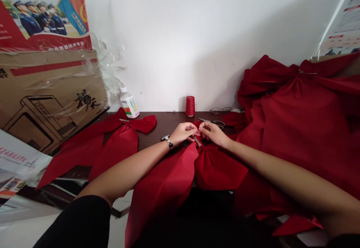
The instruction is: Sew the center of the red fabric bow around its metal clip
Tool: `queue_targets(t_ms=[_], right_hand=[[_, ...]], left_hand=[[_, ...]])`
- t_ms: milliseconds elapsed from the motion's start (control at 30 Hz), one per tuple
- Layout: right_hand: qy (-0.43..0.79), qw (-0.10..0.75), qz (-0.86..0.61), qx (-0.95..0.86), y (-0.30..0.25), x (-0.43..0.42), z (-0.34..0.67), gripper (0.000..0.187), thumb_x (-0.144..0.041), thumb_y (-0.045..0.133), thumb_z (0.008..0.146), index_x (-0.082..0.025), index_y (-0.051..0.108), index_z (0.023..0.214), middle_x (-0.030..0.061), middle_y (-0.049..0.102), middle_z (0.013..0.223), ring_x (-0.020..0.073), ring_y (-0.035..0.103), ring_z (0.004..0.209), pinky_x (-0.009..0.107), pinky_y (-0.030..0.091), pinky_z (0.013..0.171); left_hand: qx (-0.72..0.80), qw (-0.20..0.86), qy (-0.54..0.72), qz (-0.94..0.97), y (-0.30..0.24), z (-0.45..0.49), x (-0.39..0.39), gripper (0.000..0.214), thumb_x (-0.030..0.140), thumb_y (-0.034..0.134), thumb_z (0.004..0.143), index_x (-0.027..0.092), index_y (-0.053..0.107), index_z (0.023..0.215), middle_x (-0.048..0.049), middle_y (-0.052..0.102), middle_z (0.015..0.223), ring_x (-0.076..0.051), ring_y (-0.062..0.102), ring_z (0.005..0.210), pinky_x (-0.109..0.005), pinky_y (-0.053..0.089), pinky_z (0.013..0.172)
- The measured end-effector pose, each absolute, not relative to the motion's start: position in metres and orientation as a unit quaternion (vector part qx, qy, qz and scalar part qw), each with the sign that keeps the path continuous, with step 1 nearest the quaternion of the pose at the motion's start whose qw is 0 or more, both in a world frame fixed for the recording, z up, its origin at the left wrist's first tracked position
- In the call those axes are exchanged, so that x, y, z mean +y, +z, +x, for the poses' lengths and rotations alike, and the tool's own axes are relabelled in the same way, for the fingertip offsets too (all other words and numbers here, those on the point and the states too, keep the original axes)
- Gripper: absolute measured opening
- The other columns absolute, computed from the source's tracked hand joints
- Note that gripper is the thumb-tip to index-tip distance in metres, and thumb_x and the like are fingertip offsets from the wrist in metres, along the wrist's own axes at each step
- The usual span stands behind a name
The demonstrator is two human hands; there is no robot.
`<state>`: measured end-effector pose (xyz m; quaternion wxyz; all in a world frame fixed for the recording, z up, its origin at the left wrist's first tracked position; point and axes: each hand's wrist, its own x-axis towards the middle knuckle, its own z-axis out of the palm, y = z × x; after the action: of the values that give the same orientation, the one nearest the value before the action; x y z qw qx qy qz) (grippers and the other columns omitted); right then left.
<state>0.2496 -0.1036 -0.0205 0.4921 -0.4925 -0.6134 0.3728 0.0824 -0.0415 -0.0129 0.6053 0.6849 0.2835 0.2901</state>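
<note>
A spool of red thread is standing on the dark wooden table near folded eyeglasses, with scissors lying just in front, while a plastic bottle is standing beside a plastic-wrapped cardboard box.

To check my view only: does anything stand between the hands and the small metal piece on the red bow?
Nothing visible does. The left hand and right hand are right beside the small metal piece on the red cloth bow.

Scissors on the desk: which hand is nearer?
Right. The right hand lies just in front of the scissors, close to their blades. The left hand is farther away, off to the scissors' left, beyond the right hand's fingertips.
</note>
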Motion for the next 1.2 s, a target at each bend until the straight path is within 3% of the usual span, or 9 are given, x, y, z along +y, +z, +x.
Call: queue_targets(t_ms=[200, 433, 600, 833, 1067, 1200], right_hand=[[0.375, 0.496, -0.496, -0.606, -0.0235, -0.1008, 0.2524, 0.039, -0.054, 0.06, 0.074, -0.017, 0.049, 0.078, -0.0053, 0.052, 0.054, 0.0057, 0.042, 0.044, 0.019, 0.034, 0.044], [0.372, 0.5, -0.503, -0.599, -0.0223, -0.1017, 0.2527, 0.037, -0.048, 0.07, 0.067, -0.013, 0.062, 0.078, 0.001, 0.062, 0.063, 0.0069, 0.049, 0.047, 0.02, 0.039, 0.044], [0.35, 0.518, -0.505, -0.595, -0.0235, -0.1009, 0.252, 0.032, -0.043, 0.072, 0.064, -0.014, 0.065, 0.073, 0.0029, 0.065, 0.064, 0.0092, 0.053, 0.05, 0.022, 0.043, 0.048], [0.312, 0.541, -0.521, -0.582, -0.0298, -0.099, 0.247, 0.023, -0.036, 0.068, 0.065, -0.015, 0.062, 0.069, 0.0055, 0.067, 0.068, 0.0146, 0.062, 0.059, 0.027, 0.051, 0.058], [0.309, 0.528, -0.533, -0.584, -0.0265, -0.1008, 0.2466, 0.018, -0.032, 0.065, 0.065, -0.015, 0.06, 0.065, 0.0029, 0.064, 0.063, 0.0109, 0.056, 0.054, 0.024, 0.047, 0.054], [0.332, 0.511, -0.532, -0.588, -0.0218, -0.1027, 0.2485, 0.017, -0.031, 0.062, 0.064, -0.014, 0.06, 0.065, -0.0005, 0.059, 0.059, 0.0068, 0.048, 0.046, 0.02, 0.04, 0.046]], left_hand=[[0.281, 0.609, 0.289, 0.683, -0.0129, 0.0818, -0.0413, 0.024, 0.032, 0.07, 0.077, 0.011, 0.06, 0.083, -0.0087, 0.069, 0.082, -0.015, 0.068, 0.078, -0.019, 0.055, 0.055], [0.284, 0.613, 0.286, 0.68, -0.013, 0.0823, -0.0417, 0.028, 0.033, 0.072, 0.076, 0.008, 0.059, 0.079, -0.0101, 0.07, 0.08, -0.013, 0.069, 0.072, -0.02, 0.055, 0.057], [0.285, 0.609, 0.288, 0.682, -0.012, 0.0841, -0.0436, 0.024, 0.028, 0.072, 0.076, 0.007, 0.061, 0.077, -0.0098, 0.07, 0.076, -0.013, 0.069, 0.068, -0.021, 0.055, 0.055], [0.299, 0.592, 0.32, 0.676, -0.0141, 0.089, -0.0485, 0.013, 0.015, 0.069, 0.076, 0.008, 0.059, 0.071, -0.0023, 0.066, 0.064, -0.007, 0.062, 0.052, -0.018, 0.052, 0.048], [0.306, 0.596, 0.323, 0.668, -0.0149, 0.0899, -0.0502, 0.009, 0.01, 0.063, 0.079, 0.008, 0.058, 0.072, -0.0024, 0.066, 0.066, -0.006, 0.062, 0.053, -0.015, 0.052, 0.047], [0.307, 0.607, 0.314, 0.663, -0.0129, 0.0866, -0.0489, 0.009, 0.013, 0.064, 0.08, 0.009, 0.057, 0.075, -0.0047, 0.067, 0.07, -0.01, 0.067, 0.065, -0.015, 0.054, 0.051]])
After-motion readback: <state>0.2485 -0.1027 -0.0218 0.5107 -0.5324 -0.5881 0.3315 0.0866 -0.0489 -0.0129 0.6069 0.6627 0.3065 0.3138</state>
